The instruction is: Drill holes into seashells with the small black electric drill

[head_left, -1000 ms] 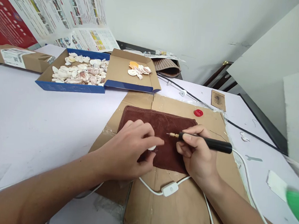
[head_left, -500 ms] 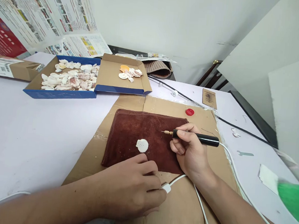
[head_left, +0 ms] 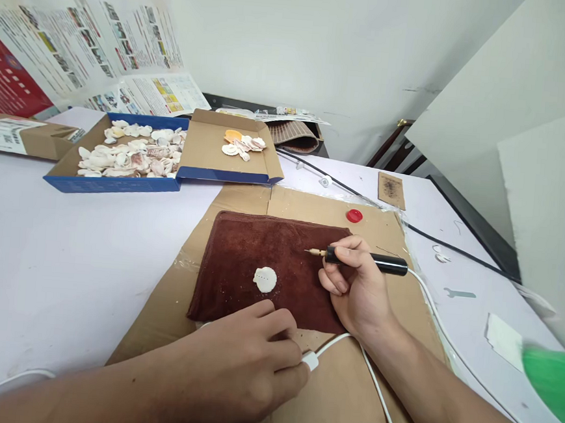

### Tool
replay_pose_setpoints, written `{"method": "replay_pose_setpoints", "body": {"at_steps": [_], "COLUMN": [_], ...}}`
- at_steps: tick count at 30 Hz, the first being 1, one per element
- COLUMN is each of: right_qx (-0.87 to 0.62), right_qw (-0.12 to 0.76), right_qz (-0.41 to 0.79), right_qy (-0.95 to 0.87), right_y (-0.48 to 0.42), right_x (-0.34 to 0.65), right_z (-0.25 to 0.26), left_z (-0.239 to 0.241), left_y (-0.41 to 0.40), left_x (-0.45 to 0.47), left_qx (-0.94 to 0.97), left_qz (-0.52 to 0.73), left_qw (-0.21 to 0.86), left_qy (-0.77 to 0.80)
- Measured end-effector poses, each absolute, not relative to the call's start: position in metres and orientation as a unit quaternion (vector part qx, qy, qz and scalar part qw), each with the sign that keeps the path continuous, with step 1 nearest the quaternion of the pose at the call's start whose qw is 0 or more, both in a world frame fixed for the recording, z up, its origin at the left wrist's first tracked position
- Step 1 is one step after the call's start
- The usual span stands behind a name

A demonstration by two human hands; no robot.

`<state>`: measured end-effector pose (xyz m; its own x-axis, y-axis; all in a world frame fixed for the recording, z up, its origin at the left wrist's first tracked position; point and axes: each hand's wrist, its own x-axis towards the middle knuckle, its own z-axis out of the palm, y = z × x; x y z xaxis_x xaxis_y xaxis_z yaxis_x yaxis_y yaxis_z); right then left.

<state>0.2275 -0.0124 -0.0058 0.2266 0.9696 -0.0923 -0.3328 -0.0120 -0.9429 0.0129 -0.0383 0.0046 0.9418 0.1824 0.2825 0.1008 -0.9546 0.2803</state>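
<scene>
My right hand [head_left: 357, 286] is closed around a black mini electric drill [head_left: 388, 264], its thin bit pointing left above the brown cloth [head_left: 234, 240]. A white cable trails from the drill's back end. On the cloth lies a white seashell [head_left: 265, 280] with a row of small dark holes across it. Below the shell, my left hand [head_left: 256, 359] has its fingers curled around a white cable connector [head_left: 310, 360], of which only the right end shows; the rest is hidden by the fingers.
A blue-edged box [head_left: 113, 188] full of seashells stands at the back left, several shells on its open lid [head_left: 203, 156]. Cardboard [head_left: 336, 398] lies under the cloth. A red cap [head_left: 354, 216], a small wrench [head_left: 459, 293] and a green object [head_left: 553, 383] are to the right.
The whole view has shifted slightly, with things appearing a little lower and further left. Both hands keep their holds; the shell stays in place on the cloth.
</scene>
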Motion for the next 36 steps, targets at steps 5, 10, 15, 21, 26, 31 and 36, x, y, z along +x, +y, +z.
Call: {"method": "replay_pose_setpoints", "body": {"at_steps": [5,10,15,21,26,31,36], "right_qx": [-0.477,-0.475,-0.476,-0.472,-0.462,-0.462,-0.471], "right_qw": [0.624,0.623,0.626,0.627,0.622,0.618,0.607], "right_qz": [0.53,0.537,0.539,0.543,0.552,0.547,0.533], "right_qy": [-0.319,-0.313,-0.302,-0.298,-0.309,-0.323,-0.355], "right_y": [-0.012,-0.012,-0.012,-0.012,-0.013,-0.013,-0.015], "right_x": [0.226,0.227,0.226,0.225,0.224,0.222,0.221], "right_z": [-0.004,-0.004,-0.005,-0.003,-0.002,-0.004,-0.008], "left_z": [0.006,0.007,0.008,0.005,0.005,0.002,-0.003], "left_y": [-0.038,-0.039,-0.038,-0.038,-0.038,-0.041,-0.042], "left_x": [0.014,0.014,0.014,0.014,0.012,0.014,0.015], "left_qx": [0.979,0.977,0.978,0.977,0.977,0.978,0.978], "left_qz": [0.147,0.149,0.144,0.143,0.15,0.157,0.167], "left_qw": [0.122,0.128,0.132,0.135,0.127,0.111,0.102], "left_qy": [0.077,0.078,0.078,0.08,0.081,0.082,0.078]}}
